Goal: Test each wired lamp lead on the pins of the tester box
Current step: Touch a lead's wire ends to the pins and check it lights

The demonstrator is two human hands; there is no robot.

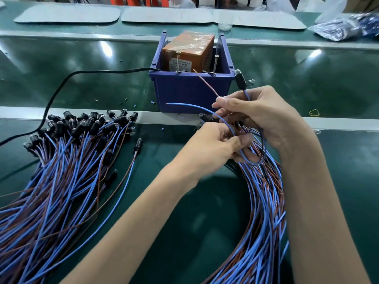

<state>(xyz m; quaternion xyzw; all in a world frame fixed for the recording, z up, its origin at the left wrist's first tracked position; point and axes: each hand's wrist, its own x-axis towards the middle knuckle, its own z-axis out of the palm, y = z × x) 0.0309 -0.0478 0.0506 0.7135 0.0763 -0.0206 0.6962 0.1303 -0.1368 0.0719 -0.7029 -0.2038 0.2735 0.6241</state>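
The tester box is a blue bin (190,89) holding an orange unit (190,52), with two screw pins (177,62) (215,63) standing at its front rim. My right hand (256,111) grips one lamp lead just right of the bin; its black lamp head (240,79) sticks up above my fingers. The lead's brown wire (206,84) points up toward the bin. Its blue wire (196,107) arcs left in front of the bin. My left hand (215,144) pinches that blue wire lower down, above a bundle of leads (262,201).
A large pile of blue and brown lamp leads (61,160) with black heads lies at the left. A black power cable (67,78) runs from the bin to the left edge. Grey mats (67,14) and plastic bags (338,27) lie at the back. A yellow rubber band (314,113) lies on the rail at the right.
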